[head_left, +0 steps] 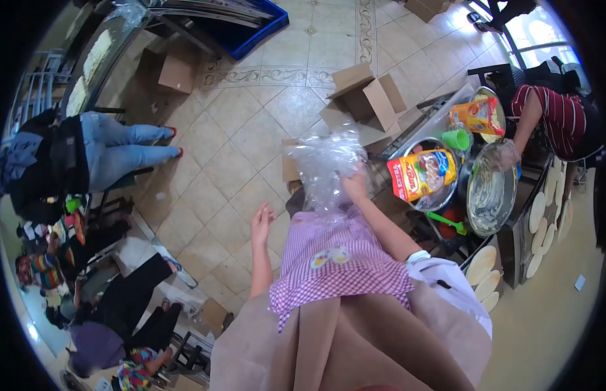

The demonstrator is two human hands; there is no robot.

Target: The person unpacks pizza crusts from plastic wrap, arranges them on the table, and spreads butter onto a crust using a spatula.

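Plastic bag (325,171) bunched against right hand (355,186).

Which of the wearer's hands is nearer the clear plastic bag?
Right. The right hand grips the clear plastic bag; the left hand hangs open, apart, down-left of it.
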